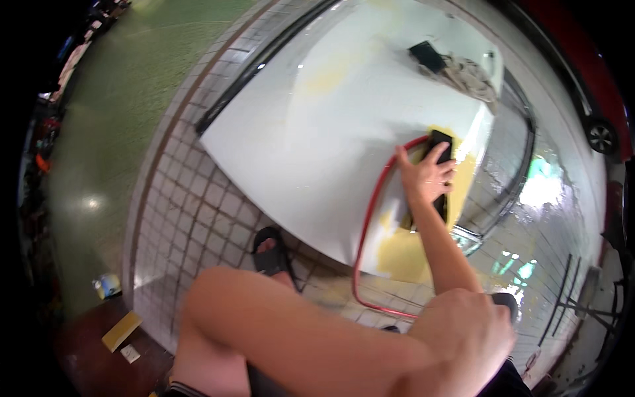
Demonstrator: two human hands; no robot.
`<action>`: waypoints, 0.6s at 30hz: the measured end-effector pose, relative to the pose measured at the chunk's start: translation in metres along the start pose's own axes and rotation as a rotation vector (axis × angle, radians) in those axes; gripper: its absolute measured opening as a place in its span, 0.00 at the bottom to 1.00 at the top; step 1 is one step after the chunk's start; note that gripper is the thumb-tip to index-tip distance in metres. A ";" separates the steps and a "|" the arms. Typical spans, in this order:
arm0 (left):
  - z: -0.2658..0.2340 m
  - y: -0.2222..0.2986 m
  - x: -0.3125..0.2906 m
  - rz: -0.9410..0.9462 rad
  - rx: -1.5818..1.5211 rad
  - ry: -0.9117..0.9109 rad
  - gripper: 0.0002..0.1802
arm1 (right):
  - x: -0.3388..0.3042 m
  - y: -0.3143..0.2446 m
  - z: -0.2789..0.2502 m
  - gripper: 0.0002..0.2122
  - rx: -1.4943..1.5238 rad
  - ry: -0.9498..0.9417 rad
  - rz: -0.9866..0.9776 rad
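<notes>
The long, narrow black sanding-block-like tool (pixel 441 139) lies on the yellow-patched edge of a large white curved car panel (pixel 317 172). The right hand (pixel 426 177) grasps it from above, fingers spread. What seems the left hand (pixel 471 324) is low at right; its grip I cannot tell. A thin red hose (pixel 374 205) loops beside the tool. Best, I judge: keep it flat, press evenly, leave the hose slack.
</notes>
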State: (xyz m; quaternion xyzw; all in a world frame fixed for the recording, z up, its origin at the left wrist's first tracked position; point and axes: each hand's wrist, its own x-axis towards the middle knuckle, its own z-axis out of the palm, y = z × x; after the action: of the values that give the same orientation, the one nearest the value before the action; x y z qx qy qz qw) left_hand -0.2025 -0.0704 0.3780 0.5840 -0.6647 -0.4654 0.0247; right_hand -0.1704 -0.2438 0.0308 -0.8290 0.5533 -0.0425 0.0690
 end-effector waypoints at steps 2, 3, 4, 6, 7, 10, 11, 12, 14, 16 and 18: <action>0.004 0.000 0.000 0.024 -0.016 0.131 0.05 | 0.002 0.004 -0.002 0.59 0.012 0.016 0.015; 0.007 -0.001 0.000 0.028 -0.027 0.196 0.05 | 0.000 0.001 -0.008 0.59 0.007 -0.012 0.017; 0.015 0.005 -0.003 -0.039 -0.004 0.226 0.05 | -0.005 -0.005 -0.002 0.59 0.019 -0.021 0.004; 0.025 0.007 0.003 -0.069 0.008 0.277 0.06 | -0.008 -0.012 -0.002 0.60 0.012 -0.029 0.003; 0.032 0.001 0.017 -0.030 0.000 0.306 0.07 | 0.003 0.006 0.002 0.60 -0.018 -0.004 0.024; 0.034 -0.008 0.003 -0.031 0.210 0.347 0.06 | 0.002 0.003 -0.002 0.60 0.042 -0.037 0.022; 0.035 -0.014 0.001 -0.023 0.270 0.369 0.07 | -0.003 0.000 0.002 0.61 0.064 -0.061 0.018; 0.030 -0.043 0.006 0.065 0.200 0.377 0.08 | -0.002 0.000 -0.003 0.61 0.050 -0.049 0.014; 0.027 -0.101 0.042 0.018 0.250 0.345 0.08 | 0.003 0.010 0.004 0.61 0.072 -0.028 0.003; 0.034 -0.187 0.101 -0.376 0.153 0.556 0.12 | 0.002 -0.001 -0.010 0.61 0.109 -0.048 -0.007; 0.060 -0.257 0.140 -0.435 0.187 0.735 0.28 | 0.000 0.003 -0.009 0.60 0.115 -0.033 -0.027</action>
State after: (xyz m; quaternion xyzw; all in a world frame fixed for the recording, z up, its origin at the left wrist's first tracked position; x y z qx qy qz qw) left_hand -0.0879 -0.1173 0.1065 0.8370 -0.5124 -0.1590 0.1079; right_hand -0.1745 -0.2458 0.0391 -0.8317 0.5374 -0.0614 0.1253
